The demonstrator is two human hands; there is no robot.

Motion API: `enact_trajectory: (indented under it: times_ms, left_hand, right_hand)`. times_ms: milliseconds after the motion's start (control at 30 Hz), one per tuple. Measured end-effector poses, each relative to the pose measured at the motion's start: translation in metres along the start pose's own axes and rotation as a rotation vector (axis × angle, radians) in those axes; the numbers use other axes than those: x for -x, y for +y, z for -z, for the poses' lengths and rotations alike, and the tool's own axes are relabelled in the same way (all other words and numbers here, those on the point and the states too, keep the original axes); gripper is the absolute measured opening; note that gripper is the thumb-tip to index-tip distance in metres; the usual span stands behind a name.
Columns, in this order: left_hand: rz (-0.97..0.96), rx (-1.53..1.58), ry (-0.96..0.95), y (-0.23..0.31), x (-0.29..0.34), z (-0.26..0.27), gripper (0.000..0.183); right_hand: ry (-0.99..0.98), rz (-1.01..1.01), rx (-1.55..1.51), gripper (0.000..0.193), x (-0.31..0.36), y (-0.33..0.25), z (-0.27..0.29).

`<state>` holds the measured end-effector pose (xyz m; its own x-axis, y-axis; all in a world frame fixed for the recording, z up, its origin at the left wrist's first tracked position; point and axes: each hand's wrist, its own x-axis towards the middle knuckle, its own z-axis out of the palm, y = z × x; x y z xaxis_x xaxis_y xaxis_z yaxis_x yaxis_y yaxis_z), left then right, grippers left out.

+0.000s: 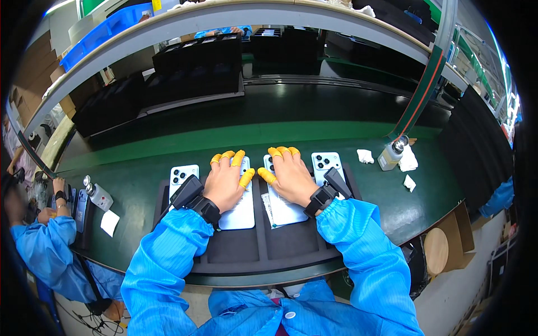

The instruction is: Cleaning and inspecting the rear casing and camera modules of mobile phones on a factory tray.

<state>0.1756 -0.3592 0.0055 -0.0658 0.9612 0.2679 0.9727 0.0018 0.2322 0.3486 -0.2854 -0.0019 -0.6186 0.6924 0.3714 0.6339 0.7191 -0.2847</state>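
Both of my hands lie palm down, side by side, with yellow finger cots on the fingertips. My left hand is spread over a light blue phone and rests on its back, covering its upper part. Fingers apart, my right hand lies over another phone; a printed white slip shows along that phone's left edge. Two more light blue phones, a left one and a right one, flank them, camera side up, partly hidden by my wrists. All four sit in a black compartment tray.
Pump bottles stand left and right on the green table. White wipes lie by the right bottle, a white paper by the left. A co-worker's blue sleeve is at far left. Dark tray stacks stand behind.
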Motion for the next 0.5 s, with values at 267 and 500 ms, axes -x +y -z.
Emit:
enact_trajectory:
  times_ms: [267, 500]
  left_hand:
    - [0.007, -0.012, -0.005, -0.0013, -0.0007, -0.0005, 0.053]
    - [0.008, -0.013, -0.009, -0.0008, -0.001, -0.0008, 0.054]
  right_hand:
    - [-0.011, -0.015, 0.007, 0.051, -0.0004, -0.0033, 0.0021]
    - [-0.016, 0.004, 0.043, 0.051, -0.0002, -0.0002, 0.0]
